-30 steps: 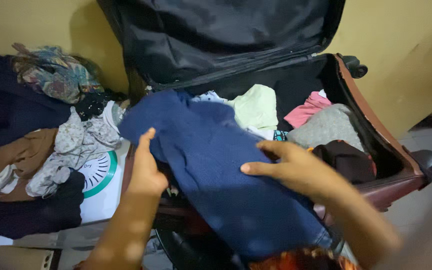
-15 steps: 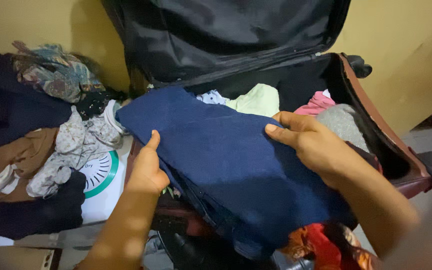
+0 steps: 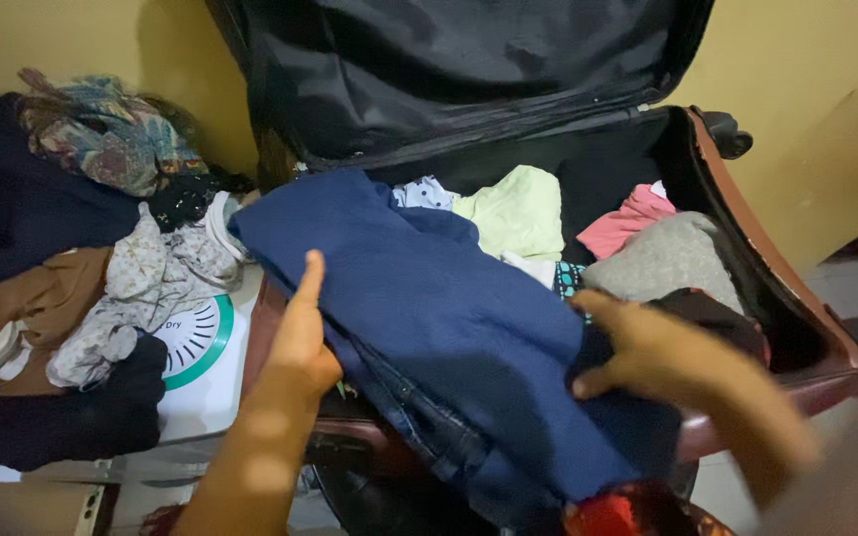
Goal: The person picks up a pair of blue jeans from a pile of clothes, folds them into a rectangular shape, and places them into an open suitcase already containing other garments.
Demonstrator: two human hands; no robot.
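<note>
A dark blue garment (image 3: 429,308) lies folded across the near side of an open brown suitcase (image 3: 806,308). My left hand (image 3: 300,333) rests flat against its left edge, fingers straight and pointing up. My right hand (image 3: 647,347) grips the garment's right edge, thumb on top and fingers curled under the cloth. Inside the suitcase, behind the blue garment, lie a pale green cloth (image 3: 518,213), a pink cloth (image 3: 628,223), a grey cloth (image 3: 662,263) and a dark maroon one (image 3: 717,313).
The suitcase's black lid (image 3: 459,69) stands raised against a yellow wall. A heap of clothes (image 3: 81,238) lies at the left on a white appliance (image 3: 201,377). Red-orange patterned cloth (image 3: 628,516) shows at the bottom edge.
My right hand has moved down from the garment's upper right edge to its lower right side. The blue cloth has settled lower, uncovering more of the green and grey cloths. My left hand barely moved.
</note>
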